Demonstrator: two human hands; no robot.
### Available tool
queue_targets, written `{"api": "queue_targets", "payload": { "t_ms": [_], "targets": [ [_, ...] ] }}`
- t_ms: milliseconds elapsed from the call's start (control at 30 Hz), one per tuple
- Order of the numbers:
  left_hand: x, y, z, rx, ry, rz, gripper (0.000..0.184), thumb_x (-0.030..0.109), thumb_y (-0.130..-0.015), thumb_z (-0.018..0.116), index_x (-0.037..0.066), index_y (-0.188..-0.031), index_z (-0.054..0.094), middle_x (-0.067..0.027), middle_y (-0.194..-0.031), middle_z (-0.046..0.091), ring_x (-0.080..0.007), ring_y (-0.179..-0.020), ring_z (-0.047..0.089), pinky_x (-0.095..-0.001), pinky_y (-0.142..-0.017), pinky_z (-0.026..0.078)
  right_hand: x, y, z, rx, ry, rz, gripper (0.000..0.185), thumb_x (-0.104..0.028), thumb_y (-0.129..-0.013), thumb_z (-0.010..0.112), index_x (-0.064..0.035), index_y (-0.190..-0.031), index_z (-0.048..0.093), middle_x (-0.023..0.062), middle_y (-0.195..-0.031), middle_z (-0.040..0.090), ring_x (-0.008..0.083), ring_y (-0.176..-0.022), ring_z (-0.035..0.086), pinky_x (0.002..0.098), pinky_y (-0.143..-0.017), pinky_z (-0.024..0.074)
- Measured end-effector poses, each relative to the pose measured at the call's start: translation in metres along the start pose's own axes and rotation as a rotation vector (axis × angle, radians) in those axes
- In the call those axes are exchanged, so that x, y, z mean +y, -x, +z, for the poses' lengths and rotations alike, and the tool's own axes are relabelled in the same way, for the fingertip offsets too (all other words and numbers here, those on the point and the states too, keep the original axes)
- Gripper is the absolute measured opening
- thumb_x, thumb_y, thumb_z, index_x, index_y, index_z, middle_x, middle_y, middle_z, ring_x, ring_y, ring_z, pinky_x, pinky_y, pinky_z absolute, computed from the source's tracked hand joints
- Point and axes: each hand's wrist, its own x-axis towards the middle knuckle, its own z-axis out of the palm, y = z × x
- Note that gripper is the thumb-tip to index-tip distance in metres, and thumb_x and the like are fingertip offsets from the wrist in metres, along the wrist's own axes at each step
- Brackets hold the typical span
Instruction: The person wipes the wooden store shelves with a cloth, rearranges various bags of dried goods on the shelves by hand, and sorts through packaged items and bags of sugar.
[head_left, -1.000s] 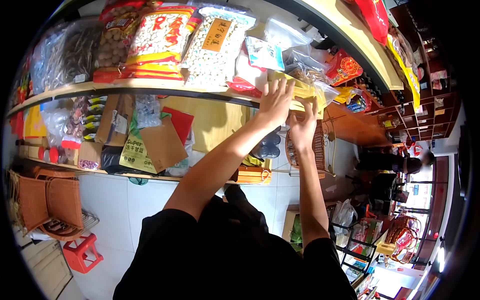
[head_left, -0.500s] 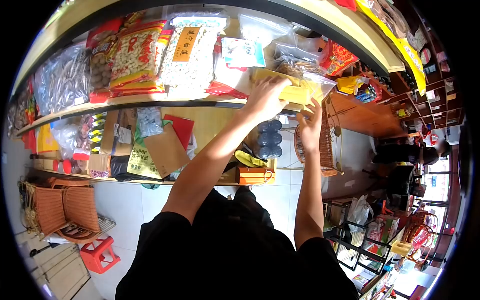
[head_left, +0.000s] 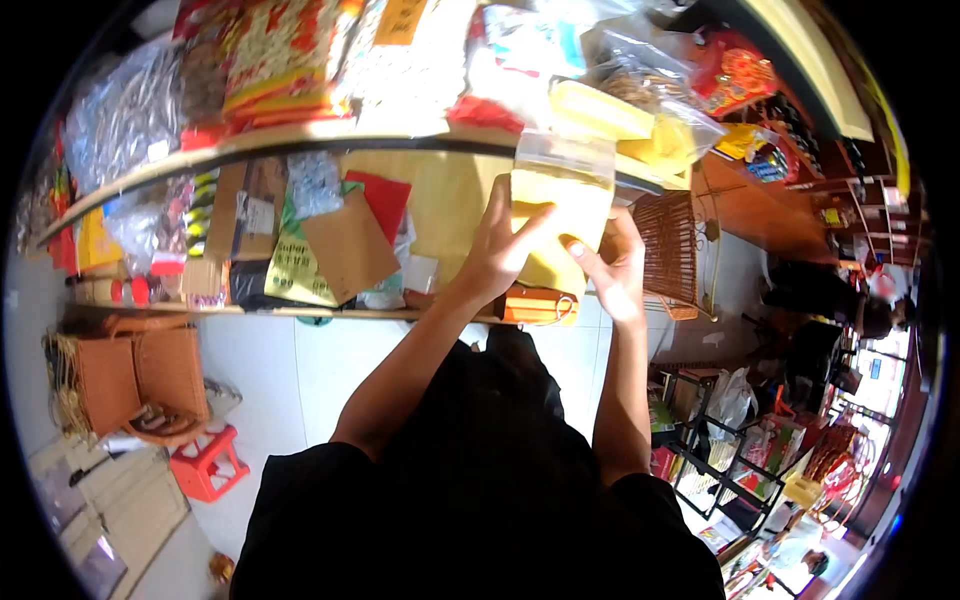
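A flat yellow packet (head_left: 560, 215) with a clear top edge is held upright between my two hands, in front of the shelf. My left hand (head_left: 503, 240) grips its left side, thumb across the front. On the right side, my right hand (head_left: 615, 262) has its fingers behind the packet and its thumb at the front. More yellow packets (head_left: 600, 110) lie on the upper shelf just above, beside a clear bag (head_left: 690, 135). What is printed on the held packet cannot be made out.
Bagged dry goods (head_left: 285, 55) line the upper shelf (head_left: 400, 130). Below lie a brown card (head_left: 350, 245), a red packet (head_left: 380, 200) and an orange box (head_left: 537, 306). A wicker basket (head_left: 668, 250) stands right; a red stool (head_left: 208, 463) and wicker chair (head_left: 170, 380) are lower left.
One yellow packet has come off the upper shelf and down toward me, now between both hands. Both hands have moved down from the shelf edge. The view has shifted.
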Motion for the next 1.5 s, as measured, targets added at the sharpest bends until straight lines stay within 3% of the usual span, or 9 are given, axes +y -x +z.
{"api": "queue_targets", "payload": {
  "t_ms": [67, 167, 300, 400, 667, 933, 1233, 1433, 1500],
  "targets": [
    [0.000, 0.019, -0.008, 0.201, 0.112, -0.163, 0.044, 0.023, -0.091, 0.062, -0.004, -0.120, 0.043, -0.0128, -0.114, 0.054, -0.0172, -0.108, 0.052, -0.0312, -0.092, 0.042, 0.010, 0.006, 0.023, -0.010, -0.002, 0.042, 0.034, -0.003, -0.080, 0.073, 0.0004, -0.109, 0.055, 0.0089, -0.101, 0.065, 0.0142, -0.094, 0.061, 0.0276, -0.084, 0.0480],
    [-0.014, 0.051, -0.040, 0.253, 0.082, -0.146, 0.043, 0.027, -0.092, 0.062, -0.003, -0.117, 0.045, -0.0105, -0.105, 0.058, -0.0142, -0.098, 0.056, -0.0283, -0.084, 0.045, 0.028, 0.013, 0.048, -0.052, -0.145, 0.187, 0.028, 0.000, -0.081, 0.071, 0.0000, -0.106, 0.057, 0.0078, -0.096, 0.066, 0.0111, -0.087, 0.061, 0.0255, -0.079, 0.0491],
    [0.011, 0.088, -0.078, 0.244, 0.101, -0.415, 0.037, 0.029, -0.096, 0.055, -0.002, -0.114, 0.046, -0.0097, -0.096, 0.063, -0.0103, -0.087, 0.058, -0.0227, -0.078, 0.046, 0.030, 0.019, 0.079, -0.123, -0.231, 0.299, 0.031, -0.023, -0.084, 0.070, -0.0001, -0.100, 0.056, 0.0069, -0.091, 0.064, 0.0115, -0.080, 0.060, 0.0235, -0.073, 0.0466],
    [0.031, 0.112, -0.088, 0.364, 0.158, -0.436, 0.036, 0.030, -0.097, 0.052, 0.000, -0.114, 0.047, -0.0082, -0.093, 0.062, -0.0083, -0.081, 0.056, -0.0209, -0.070, 0.044, 0.028, 0.027, 0.107, -0.111, -0.377, 0.389, 0.032, -0.026, -0.085, 0.068, -0.0011, -0.100, 0.055, 0.0068, -0.092, 0.063, 0.0108, -0.081, 0.058, 0.0230, -0.074, 0.0461],
    [0.071, 0.147, -0.102, 0.575, 0.035, -0.193, 0.032, 0.026, -0.099, 0.046, -0.001, -0.117, 0.047, -0.0068, -0.093, 0.061, -0.0078, -0.079, 0.053, -0.0232, -0.069, 0.042, 0.007, 0.031, 0.159, -0.314, -0.557, 0.336, 0.044, -0.032, -0.083, 0.068, 0.0000, -0.106, 0.048, 0.0091, -0.101, 0.058, 0.0135, -0.093, 0.056, 0.0262, -0.082, 0.0444],
    [0.079, 0.151, -0.110, 0.582, -0.104, -0.009, 0.033, 0.027, -0.100, 0.039, -0.001, -0.115, 0.052, -0.0096, -0.084, 0.062, -0.0134, -0.077, 0.056, -0.0280, -0.070, 0.043, -0.014, 0.026, 0.165, -0.386, -0.518, 0.270, 0.049, -0.031, -0.080, 0.070, 0.0014, -0.108, 0.047, 0.0108, -0.103, 0.058, 0.0152, -0.097, 0.054, 0.0275, -0.083, 0.0431],
    [0.093, 0.151, -0.115, 0.609, -0.252, 0.057, 0.041, 0.028, -0.102, 0.030, -0.003, -0.115, 0.053, -0.0171, -0.081, 0.062, -0.0229, -0.073, 0.059, -0.0331, -0.067, 0.043, -0.026, 0.026, 0.169, -0.401, -0.333, 0.190, 0.047, -0.040, -0.085, 0.068, -0.0007, -0.104, 0.051, 0.0050, -0.092, 0.059, 0.0085, -0.080, 0.052, 0.0211, -0.069, 0.0399],
    [0.082, 0.157, -0.125, 0.639, -0.199, 0.032, 0.044, 0.029, -0.102, 0.029, -0.005, -0.103, 0.056, -0.0163, -0.080, 0.061, -0.0243, -0.073, 0.058, -0.0341, -0.068, 0.043, -0.029, 0.025, 0.170, -0.410, -0.347, 0.217, 0.031, -0.030, -0.093, 0.059, -0.0013, -0.104, 0.051, 0.0028, -0.088, 0.061, 0.0058, -0.076, 0.052, 0.0195, -0.064, 0.0387],
    [0.084, 0.158, -0.127, 0.642, -0.188, -0.029, 0.044, 0.029, -0.102, 0.029, -0.005, -0.100, 0.057, -0.0163, -0.080, 0.061, -0.0256, -0.074, 0.058, -0.0345, -0.069, 0.043, -0.037, 0.026, 0.179, -0.426, -0.332, 0.104, 0.024, -0.024, -0.095, 0.057, -0.0021, -0.104, 0.051, 0.0022, -0.088, 0.061, 0.0058, -0.075, 0.053, 0.0190, -0.065, 0.0394]
  ]
}}
